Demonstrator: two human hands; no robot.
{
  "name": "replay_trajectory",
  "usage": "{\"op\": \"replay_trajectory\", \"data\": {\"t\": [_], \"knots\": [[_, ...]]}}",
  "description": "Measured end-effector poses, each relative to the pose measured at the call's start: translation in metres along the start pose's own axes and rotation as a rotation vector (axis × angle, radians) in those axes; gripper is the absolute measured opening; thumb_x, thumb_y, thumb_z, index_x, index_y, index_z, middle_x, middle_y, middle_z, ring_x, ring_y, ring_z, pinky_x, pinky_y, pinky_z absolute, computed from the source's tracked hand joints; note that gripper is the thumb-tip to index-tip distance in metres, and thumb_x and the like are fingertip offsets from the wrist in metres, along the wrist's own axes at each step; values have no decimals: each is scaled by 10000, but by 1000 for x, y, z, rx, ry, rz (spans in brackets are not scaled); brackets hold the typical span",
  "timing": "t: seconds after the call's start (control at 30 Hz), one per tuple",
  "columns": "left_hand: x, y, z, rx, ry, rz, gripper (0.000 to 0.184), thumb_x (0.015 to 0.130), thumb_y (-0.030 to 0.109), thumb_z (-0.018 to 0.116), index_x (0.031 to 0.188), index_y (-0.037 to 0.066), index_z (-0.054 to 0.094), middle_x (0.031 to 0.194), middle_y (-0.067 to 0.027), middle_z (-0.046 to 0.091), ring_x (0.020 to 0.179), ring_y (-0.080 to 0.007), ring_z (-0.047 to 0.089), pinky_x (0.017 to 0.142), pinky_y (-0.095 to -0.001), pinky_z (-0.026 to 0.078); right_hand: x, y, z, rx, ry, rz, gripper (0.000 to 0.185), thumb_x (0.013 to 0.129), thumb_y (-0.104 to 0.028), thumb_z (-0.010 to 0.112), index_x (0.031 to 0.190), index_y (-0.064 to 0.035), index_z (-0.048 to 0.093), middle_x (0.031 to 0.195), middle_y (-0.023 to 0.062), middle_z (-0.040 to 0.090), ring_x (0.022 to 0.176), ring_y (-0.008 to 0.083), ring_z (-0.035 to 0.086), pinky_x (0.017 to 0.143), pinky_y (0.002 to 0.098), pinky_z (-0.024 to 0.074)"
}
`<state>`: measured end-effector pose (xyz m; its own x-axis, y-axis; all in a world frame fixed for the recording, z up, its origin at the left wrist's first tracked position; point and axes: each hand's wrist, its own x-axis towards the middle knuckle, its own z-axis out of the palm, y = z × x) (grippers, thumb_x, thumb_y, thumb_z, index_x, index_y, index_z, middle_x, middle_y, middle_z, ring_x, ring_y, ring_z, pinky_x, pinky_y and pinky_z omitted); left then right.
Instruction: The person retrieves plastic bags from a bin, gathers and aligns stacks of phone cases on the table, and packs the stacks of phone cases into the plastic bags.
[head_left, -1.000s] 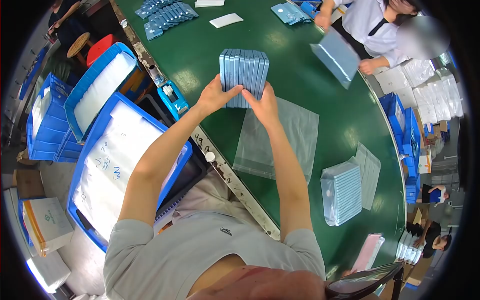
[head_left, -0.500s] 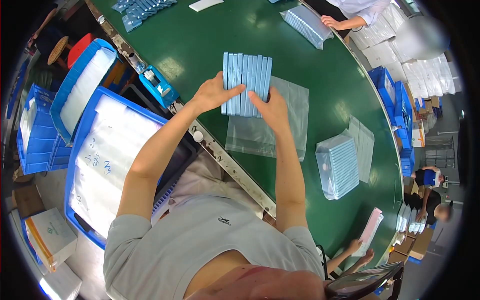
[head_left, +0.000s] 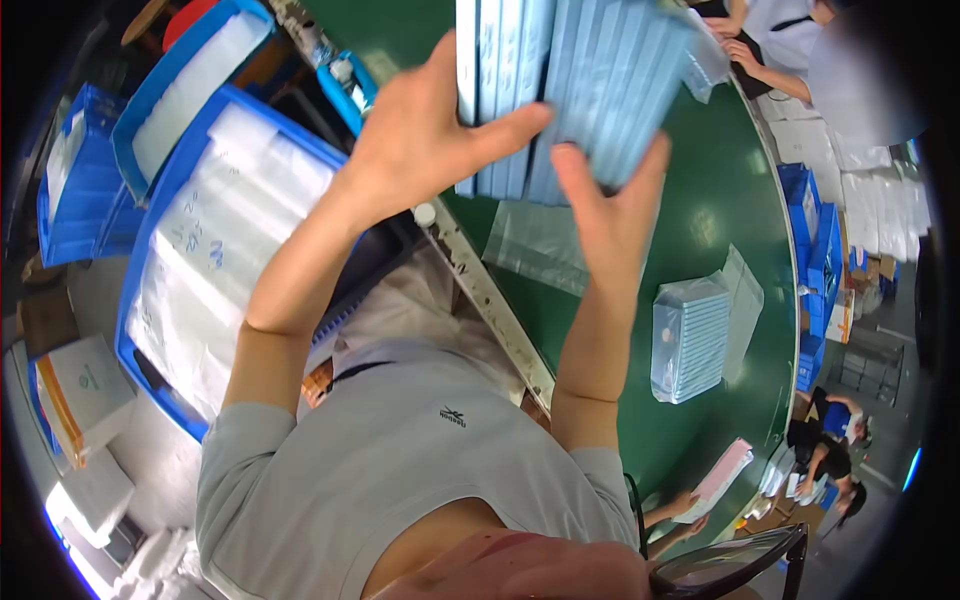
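Observation:
Between my two hands is a row of several flat light-blue packs [head_left: 600,85], standing side by side and raised close to the camera; its top runs out of view. My left hand [head_left: 420,130] grips the left side, thumb across the front. On the right side my right hand [head_left: 610,200] holds it, thumb at the lower front and fingers around the edge. Beneath lies a clear plastic bag [head_left: 535,245], flat on the green table [head_left: 610,350] and partly hidden by my right hand. What the packs contain I cannot tell.
A bagged block of light-blue packs [head_left: 690,340] sits on the table to the right. Left of me stands a blue bin [head_left: 125,330] with white plastic sheets. Another person's hands hold a pink-and-white pack [head_left: 715,480] at lower right; a co-worker's hand [head_left: 742,55] shows at upper right.
Both hands have lifted the row of packs up toward the camera, so it looks much larger and leaves the top of the view. The view itself has shifted slightly.

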<state>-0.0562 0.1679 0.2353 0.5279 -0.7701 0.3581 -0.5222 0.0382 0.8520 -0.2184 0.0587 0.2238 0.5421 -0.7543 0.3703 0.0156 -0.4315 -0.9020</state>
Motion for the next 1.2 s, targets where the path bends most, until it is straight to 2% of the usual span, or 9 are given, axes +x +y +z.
{"op": "replay_trajectory", "data": {"t": [0.03,0.13,0.23,0.37,0.7,0.97,1.1,1.17,1.2], "knots": [[-6,20,-15,70,-46,-45,540,860,373,777,1151,-38,584,965,-103,705,864,-142,660,772,-294,533,-1,-15,1,86,12,-11,741,758,-207,856,1292,48,410,1190,156,488,1045,223,562,883,368,491],[-16,58,-35,-59,2,-36,574,867,380,775,1203,-37,569,1037,-102,695,928,-150,649,815,-304,530,-4,-43,4,172,-1,-145,724,766,-191,855,1268,39,388,1106,129,572,933,181,607,814,327,517],[-19,91,-49,-294,26,-112,683,887,439,696,1284,-90,526,1129,-243,679,1026,-303,674,901,-370,521,-9,-61,10,275,-7,-148,713,766,-163,851,1272,32,388,1105,132,595,944,181,622,840,316,519],[-27,90,-51,-198,23,43,729,809,327,804,1275,-128,476,1094,-245,673,982,-276,674,860,-352,535,-14,-68,13,329,-27,-115,697,768,-149,847,1270,36,400,1112,135,598,946,181,629,846,314,523],[-28,79,-50,-127,27,152,752,803,368,793,1262,-141,484,1069,-271,677,959,-306,687,847,-362,542,-14,-64,15,284,-3,-144,689,766,-182,853,1248,47,416,1060,125,591,868,162,618,780,299,527],[-25,61,-46,-47,-11,229,735,802,365,788,1277,-112,494,1077,-248,683,968,-307,682,855,-366,534,-18,-48,17,82,56,-257,827,736,-261,894,1321,59,405,1181,125,448,1058,213,521,859,357,470],[-22,54,-42,-184,-42,127,726,828,384,770,1298,-94,491,1143,-255,660,1048,-299,653,907,-366,509,-22,-48,20,-44,73,-296,738,797,-158,830,1354,66,401,1248,150,534,1105,215,556,933,339,472],[-24,35,-36,-252,-60,104,719,842,388,761,1302,-93,489,1176,-269,645,1088,-297,638,931,-362,497,-22,-46,20,-121,91,-337,738,790,-158,835,1353,59,410,1250,155,497,1111,232,536,941,361,458],[-27,9,-29,-290,-47,30,689,861,403,760,1297,-68,508,1165,-190,651,1066,-233,627,916,-342,502,-22,-45,21,-147,100,-353,738,788,-158,836,1352,56,412,1251,157,485,1113,238,529,944,369,454]]}}
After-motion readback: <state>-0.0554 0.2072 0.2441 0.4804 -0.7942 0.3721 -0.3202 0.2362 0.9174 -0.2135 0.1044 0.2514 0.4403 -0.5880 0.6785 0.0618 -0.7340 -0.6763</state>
